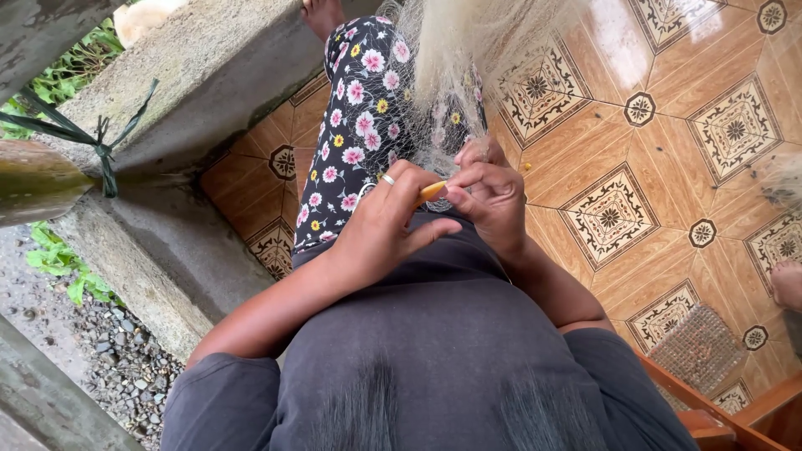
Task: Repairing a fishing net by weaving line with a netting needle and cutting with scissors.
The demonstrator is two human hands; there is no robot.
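Two hands busy on a pale net, over a shiny floor.

Big orange tiled floor (668,167) underneath. Soft pale net (468,42) hanging down in a bunch across a flowery trouser leg (359,125), right in front of the body. Left hand (380,230) curled tight round a small yellow stick (432,191), ring (388,179) on one finger. Right hand (494,200) closed in a pinch on the net threads, touching the stick's tip. Probably easy to go wrong here: thin threads, so maybe a slip out of the pinch and a lost spot. Maybe a snag on the ring or a tangle round the stick from a hard tug. Maybe a dropped stick, down onto the tiles.
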